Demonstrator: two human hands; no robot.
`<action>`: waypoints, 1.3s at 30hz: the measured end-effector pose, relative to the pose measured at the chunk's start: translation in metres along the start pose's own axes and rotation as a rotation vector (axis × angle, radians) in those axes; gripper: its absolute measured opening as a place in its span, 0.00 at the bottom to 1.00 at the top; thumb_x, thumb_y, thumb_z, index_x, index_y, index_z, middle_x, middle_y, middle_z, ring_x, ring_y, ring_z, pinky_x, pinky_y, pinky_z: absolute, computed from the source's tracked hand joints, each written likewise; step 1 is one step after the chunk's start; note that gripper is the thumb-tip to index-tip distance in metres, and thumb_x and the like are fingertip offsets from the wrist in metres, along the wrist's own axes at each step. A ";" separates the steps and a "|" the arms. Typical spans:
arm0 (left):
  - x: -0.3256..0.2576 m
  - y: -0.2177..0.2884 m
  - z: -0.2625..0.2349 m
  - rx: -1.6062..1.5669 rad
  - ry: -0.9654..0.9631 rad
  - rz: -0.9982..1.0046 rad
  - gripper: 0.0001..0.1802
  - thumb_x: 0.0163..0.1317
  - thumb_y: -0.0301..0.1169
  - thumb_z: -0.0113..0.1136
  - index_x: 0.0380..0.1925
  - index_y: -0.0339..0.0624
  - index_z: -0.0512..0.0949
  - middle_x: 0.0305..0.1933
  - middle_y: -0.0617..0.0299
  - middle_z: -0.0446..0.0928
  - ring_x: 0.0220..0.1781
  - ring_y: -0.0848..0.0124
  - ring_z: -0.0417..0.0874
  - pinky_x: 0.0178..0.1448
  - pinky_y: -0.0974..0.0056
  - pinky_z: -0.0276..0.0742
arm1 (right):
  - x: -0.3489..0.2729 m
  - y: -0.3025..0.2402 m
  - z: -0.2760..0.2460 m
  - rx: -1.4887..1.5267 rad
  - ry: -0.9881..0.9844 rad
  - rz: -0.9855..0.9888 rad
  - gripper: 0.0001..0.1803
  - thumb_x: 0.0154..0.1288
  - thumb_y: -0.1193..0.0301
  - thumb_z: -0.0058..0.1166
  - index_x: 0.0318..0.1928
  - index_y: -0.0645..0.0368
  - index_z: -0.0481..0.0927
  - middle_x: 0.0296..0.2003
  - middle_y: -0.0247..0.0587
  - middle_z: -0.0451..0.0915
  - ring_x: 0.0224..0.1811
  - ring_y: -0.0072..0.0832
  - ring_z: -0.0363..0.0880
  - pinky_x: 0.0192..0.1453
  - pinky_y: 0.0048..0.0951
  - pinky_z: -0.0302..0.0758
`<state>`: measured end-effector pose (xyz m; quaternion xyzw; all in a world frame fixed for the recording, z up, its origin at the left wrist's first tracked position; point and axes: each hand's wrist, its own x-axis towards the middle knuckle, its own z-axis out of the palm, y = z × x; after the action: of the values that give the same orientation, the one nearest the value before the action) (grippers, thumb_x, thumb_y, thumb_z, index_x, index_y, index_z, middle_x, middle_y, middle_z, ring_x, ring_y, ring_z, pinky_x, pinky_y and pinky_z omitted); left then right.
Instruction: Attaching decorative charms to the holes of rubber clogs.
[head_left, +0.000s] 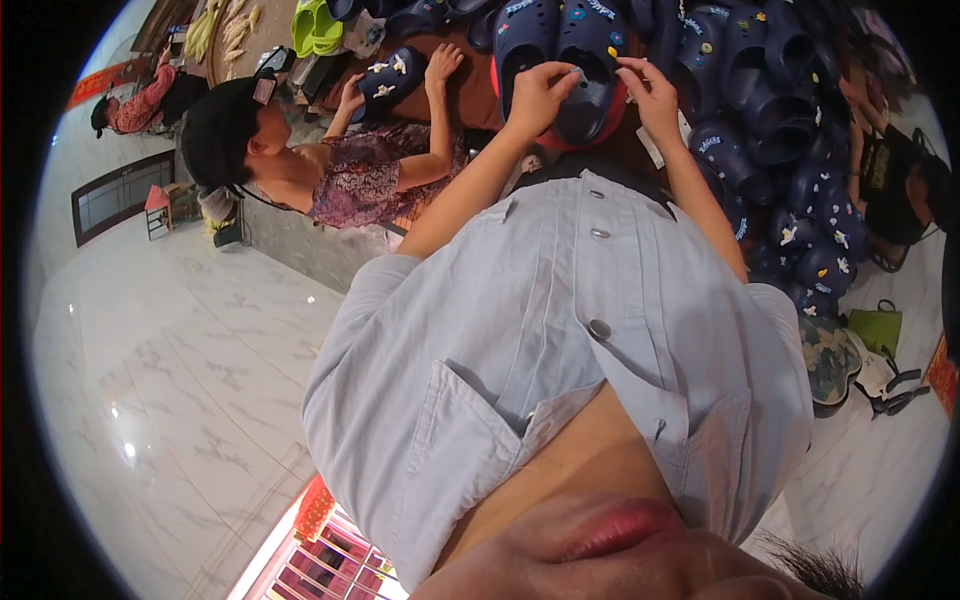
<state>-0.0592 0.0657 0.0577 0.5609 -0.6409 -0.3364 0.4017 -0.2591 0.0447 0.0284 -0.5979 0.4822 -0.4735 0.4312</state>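
Observation:
A pair of navy clogs, the left clog (524, 50) and the right clog (589, 40), lies in front of me with small charms on their uppers. My left hand (541, 98) reaches over the opening of the right clog, thumb and forefinger pinched together. What those fingers hold, if anything, is too small to make out. Beside that clog's right edge, my right hand (654, 98) is closed in a pinch at a small yellow shoe charm (612, 52). Something red (612, 125) shows beneath the clogs.
At my left a person in a black cap (215, 130) handles a navy clog with white charms (390, 82). Lime-green clogs (317, 28) stand beyond. Many navy clogs (745, 155) are heaped at my right, near another person in black (893, 180).

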 end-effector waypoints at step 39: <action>0.041 -0.065 0.014 -0.464 0.145 -0.524 0.25 0.54 0.31 0.64 0.46 0.22 0.72 0.41 0.50 0.77 0.38 0.66 0.80 0.41 0.64 0.77 | 0.118 0.015 0.080 -0.712 -0.204 -0.460 0.10 0.52 0.67 0.60 0.36 0.54 0.84 0.33 0.43 0.80 0.42 0.41 0.77 0.48 0.40 0.73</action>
<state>-0.0444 0.0152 0.0003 0.6228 -0.3515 -0.5238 0.4629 -0.1728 -0.0688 0.0171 -0.8448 0.4245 -0.3001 0.1268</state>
